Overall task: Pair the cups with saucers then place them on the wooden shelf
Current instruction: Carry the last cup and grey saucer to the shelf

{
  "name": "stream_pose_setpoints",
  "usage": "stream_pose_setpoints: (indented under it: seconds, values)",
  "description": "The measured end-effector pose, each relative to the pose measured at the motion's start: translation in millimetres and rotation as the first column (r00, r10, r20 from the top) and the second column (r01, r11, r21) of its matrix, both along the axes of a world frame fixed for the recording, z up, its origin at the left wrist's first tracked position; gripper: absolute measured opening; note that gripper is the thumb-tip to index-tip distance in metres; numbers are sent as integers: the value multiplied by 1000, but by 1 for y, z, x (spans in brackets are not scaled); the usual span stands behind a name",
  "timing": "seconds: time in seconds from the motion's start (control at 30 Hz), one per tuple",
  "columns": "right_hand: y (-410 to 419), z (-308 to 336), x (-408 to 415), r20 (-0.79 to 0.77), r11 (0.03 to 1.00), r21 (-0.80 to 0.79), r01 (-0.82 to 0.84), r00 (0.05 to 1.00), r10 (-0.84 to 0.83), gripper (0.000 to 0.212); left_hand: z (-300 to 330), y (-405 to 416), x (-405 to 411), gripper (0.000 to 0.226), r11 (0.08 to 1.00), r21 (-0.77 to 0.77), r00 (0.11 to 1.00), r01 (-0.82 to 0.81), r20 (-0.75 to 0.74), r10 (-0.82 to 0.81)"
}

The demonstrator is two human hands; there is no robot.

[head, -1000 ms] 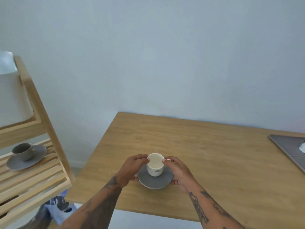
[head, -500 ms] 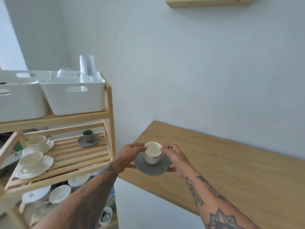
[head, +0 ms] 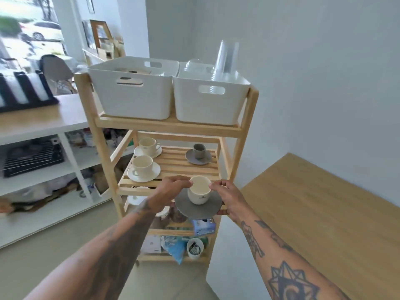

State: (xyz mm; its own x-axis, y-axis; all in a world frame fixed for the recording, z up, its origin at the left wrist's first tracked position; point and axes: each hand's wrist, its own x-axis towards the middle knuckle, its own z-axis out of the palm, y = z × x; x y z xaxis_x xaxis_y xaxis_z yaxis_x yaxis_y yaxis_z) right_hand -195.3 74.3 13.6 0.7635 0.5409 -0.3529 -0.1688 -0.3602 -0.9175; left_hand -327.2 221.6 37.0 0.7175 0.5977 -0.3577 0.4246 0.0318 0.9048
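Observation:
A small white cup (head: pixel 199 192) stands on a grey saucer (head: pixel 198 207), held in the air just in front of the wooden shelf (head: pixel 173 165). My left hand (head: pixel 171 190) grips the saucer's left edge with the thumb on the cup's rim. My right hand (head: pixel 227 197) holds the right edge the same way. On the slatted middle shelf stand two cream cups on white saucers (head: pixel 144 169) (head: pixel 148 148) at the left and a grey cup on a grey saucer (head: pixel 198 154) at the back right.
Two white plastic bins (head: pixel 134 96) (head: pixel 207 100) fill the top shelf, the right one holding stacked clear cups. Lower shelves hold dishes, packets and a cup (head: pixel 194 249). A wooden table (head: pixel 324 213) lies to the right, a white counter unit (head: pixel 39 131) to the left.
Both hands lifted the cup and saucer off the table and carried them left. The view turned from the table to the shelf, which now stands directly ahead.

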Motion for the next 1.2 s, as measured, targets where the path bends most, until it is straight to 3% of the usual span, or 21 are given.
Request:
stream_pose_setpoints:
  seconds: [0.3, 0.4, 0.53, 0.77, 1.03, 1.2]
  values:
    - [113, -53, 57, 4, 993, -103, 50, 999, -50, 19, -58, 107, 67, 14, 998, -57, 999, -24, -27, 23]
    - [134, -68, 86, -16, 987, -149, 64, 998, -67, 17, -74, 126, 99, 21, 999, -38, 999, 4, -41, -5]
    - [149, -86, 120, -31, 973, -189, 134, 989, -142, 22, -96, 145, 139, 30, 998, -12, 998, 67, -18, -67]
    - [167, -104, 152, -39, 965, -184, 186, 980, -196, 22, -125, 164, 180, 18, 997, -62, 999, 50, 17, -49]
    - [178, -118, 156, 12, 968, -194, 159, 987, -160, 23, -140, 174, 188, 24, 998, -62, 1000, 6, -29, -8]
    - [176, -115, 157, 15, 974, -205, 92, 996, -91, 42, -139, 173, 189, 31, 998, -52, 998, 43, -32, -44]
